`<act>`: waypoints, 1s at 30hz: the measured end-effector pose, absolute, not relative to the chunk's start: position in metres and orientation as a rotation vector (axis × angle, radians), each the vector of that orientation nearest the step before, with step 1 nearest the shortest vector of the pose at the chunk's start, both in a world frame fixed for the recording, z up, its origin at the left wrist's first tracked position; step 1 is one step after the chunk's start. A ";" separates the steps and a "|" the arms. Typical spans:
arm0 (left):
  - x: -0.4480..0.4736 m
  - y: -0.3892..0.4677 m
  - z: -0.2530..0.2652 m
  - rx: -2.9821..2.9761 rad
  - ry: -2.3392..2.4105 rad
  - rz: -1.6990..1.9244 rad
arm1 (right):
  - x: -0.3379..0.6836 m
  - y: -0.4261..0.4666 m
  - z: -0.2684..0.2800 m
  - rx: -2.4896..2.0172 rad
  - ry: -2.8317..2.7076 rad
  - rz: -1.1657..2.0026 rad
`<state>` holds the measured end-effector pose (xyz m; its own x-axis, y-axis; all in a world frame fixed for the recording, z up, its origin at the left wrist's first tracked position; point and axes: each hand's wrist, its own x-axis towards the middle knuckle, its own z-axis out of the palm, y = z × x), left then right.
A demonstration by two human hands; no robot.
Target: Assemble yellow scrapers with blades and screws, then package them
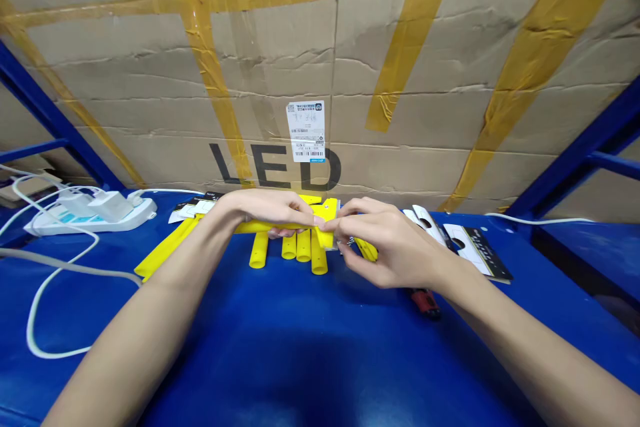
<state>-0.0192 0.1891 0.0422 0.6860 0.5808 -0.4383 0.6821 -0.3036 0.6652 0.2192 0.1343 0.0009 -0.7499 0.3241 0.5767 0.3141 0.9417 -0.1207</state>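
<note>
A yellow plastic handle (244, 227) with a tubular grip and a broader flat end lies sideways in my left hand (273, 209), whose fingers are wrapped round it. My right hand (387, 237) is closed in a pinch at the flat end, fingertips beside my left thumb. Whatever small thing the right fingertips may hold is hidden. Below the hands, several yellow tubes (258, 251) lie on the blue table (300, 347). Another yellow piece (369, 250) shows partly behind my right hand. Near my right wrist lies a tool with a red and black handle (425, 303).
A white power strip (135, 215) with plugs and loose cables (37, 320) occupies the left. Long yellow pieces (163, 250) lie beside my left forearm. Printed cards (473, 250) rest at the right. A large taped cardboard box (280, 80) stands behind, between blue metal frame bars (575, 153).
</note>
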 end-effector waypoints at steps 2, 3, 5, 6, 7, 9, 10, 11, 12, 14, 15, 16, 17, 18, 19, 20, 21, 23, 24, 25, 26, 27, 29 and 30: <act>-0.020 0.189 0.042 1.995 0.980 -0.133 | 0.219 0.134 0.001 -0.470 -2.461 0.045; -0.020 0.189 0.042 1.992 0.983 -0.128 | 0.219 0.134 0.001 -0.488 -2.452 0.071; -0.020 0.189 0.042 1.994 0.983 -0.127 | 0.219 0.133 0.001 -0.522 -2.433 0.125; -0.020 0.189 0.042 2.000 0.981 -0.130 | 0.219 0.133 0.002 -0.534 -2.426 0.149; -0.020 0.189 0.042 2.005 0.979 -0.136 | 0.219 0.133 0.002 -0.541 -2.421 0.174; -0.020 0.189 0.042 2.009 0.974 -0.142 | 0.219 0.132 0.004 -0.559 -2.417 0.239; -0.020 0.189 0.041 2.006 0.973 -0.138 | 0.218 0.131 0.005 -0.576 -2.416 0.278; -0.021 0.190 0.041 2.002 0.975 -0.132 | 0.218 0.131 0.005 -0.598 -2.414 0.315; -0.021 0.190 0.040 1.997 0.978 -0.124 | 0.218 0.131 0.005 -0.619 -2.409 0.344; -0.021 0.191 0.040 1.986 0.984 -0.113 | 0.218 0.131 0.005 -0.643 -2.399 0.373; -0.021 0.191 0.039 1.983 0.983 -0.114 | 0.218 0.131 0.005 -0.646 -2.396 0.379; -0.020 0.191 0.039 1.982 0.977 -0.119 | 0.218 0.131 0.005 -0.647 -2.395 0.386; -0.020 0.191 0.039 1.982 0.964 -0.127 | 0.218 0.131 0.005 -0.647 -2.393 0.395; -0.020 0.191 0.039 1.981 0.952 -0.131 | 0.218 0.131 0.005 -0.649 -2.391 0.408; -0.019 0.190 0.038 1.979 0.945 -0.133 | 0.217 0.131 0.005 -0.653 -2.387 0.425; -0.019 0.190 0.038 1.978 0.943 -0.134 | 0.217 0.131 0.005 -0.661 -2.375 0.444; -0.019 0.190 0.038 1.979 0.945 -0.135 | 0.217 0.132 0.005 -0.667 -2.354 0.466; -0.018 0.189 0.037 1.995 0.960 -0.138 | 0.218 0.135 0.005 -0.696 -2.268 0.526; -0.017 0.189 0.037 2.008 0.971 -0.141 | 0.218 0.137 0.004 -0.725 -2.200 0.568; -0.016 0.188 0.037 2.022 0.981 -0.144 | 0.219 0.140 0.004 -0.776 -2.129 0.625; -0.015 0.188 0.037 2.034 0.995 -0.144 | 0.220 0.142 0.003 -0.862 -2.065 0.697; -0.014 0.187 0.037 2.046 1.013 -0.146 | 0.222 0.145 0.003 -0.977 -2.013 0.789; -0.012 0.186 0.038 2.065 1.050 -0.150 | 0.224 0.150 0.002 -1.220 -1.947 1.036; -0.011 0.185 0.038 2.074 1.065 -0.150 | 0.224 0.152 0.002 -1.304 -1.926 1.176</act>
<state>-0.0113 0.1852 0.0384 0.6414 0.6389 -0.4248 0.7312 -0.3415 0.5905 0.2244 0.1518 0.0016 -0.3941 0.9181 -0.0431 0.4577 0.1554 -0.8754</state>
